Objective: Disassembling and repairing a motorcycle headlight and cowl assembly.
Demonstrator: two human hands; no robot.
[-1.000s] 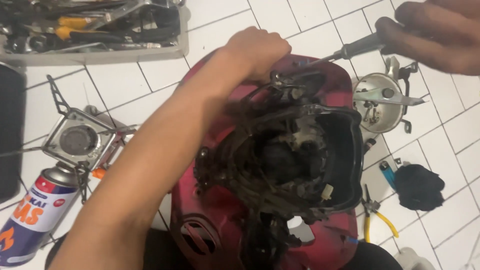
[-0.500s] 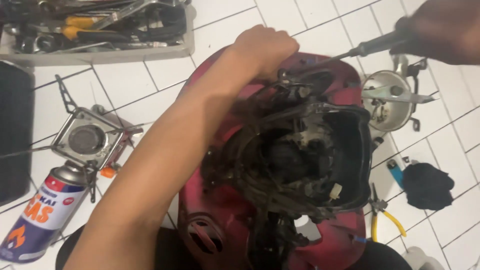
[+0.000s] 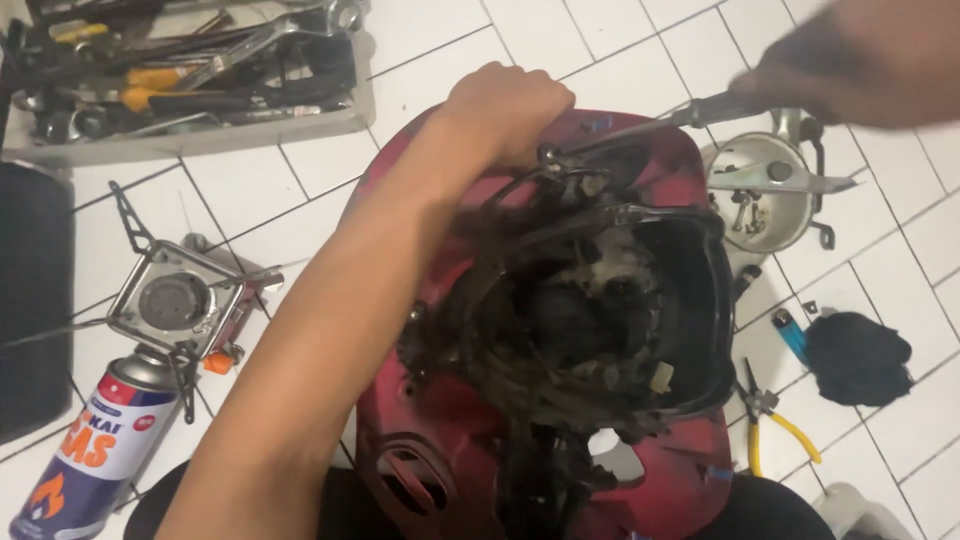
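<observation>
I look down on a red scooter front cover [image 3: 640, 480] that lies on the white tiled floor [image 3: 300, 180], its inner side up, with dark cables and parts [image 3: 580, 320] inside. My left hand [image 3: 505, 110] is closed as a fist at the far rim of the cover, pressing on a small metal bracket [image 3: 565, 165]; I cannot tell exactly what the fingers grip under it. My right hand [image 3: 860, 65] is at the upper right, blurred, and closed around the handle of a screwdriver [image 3: 650, 125].

The relation that matters is this: the long axis of the screwdriver runs from my right hand down and to the left, and its tip arrives at the bracket just beside my left fist. So the left hand is touching the fixing point, and the right hand is well apart from it, joined only by the tool shaft.

Near the right hand stands a round metal headlight housing [image 3: 765, 195]. Further right I see a blue lighter [image 3: 788, 332], a black cloth [image 3: 858, 358] and yellow-handled pliers [image 3: 770, 430]. At the left are a camping burner [image 3: 175, 300] on a gas can [image 3: 95, 455], and a tray of tools [image 3: 190, 70].
</observation>
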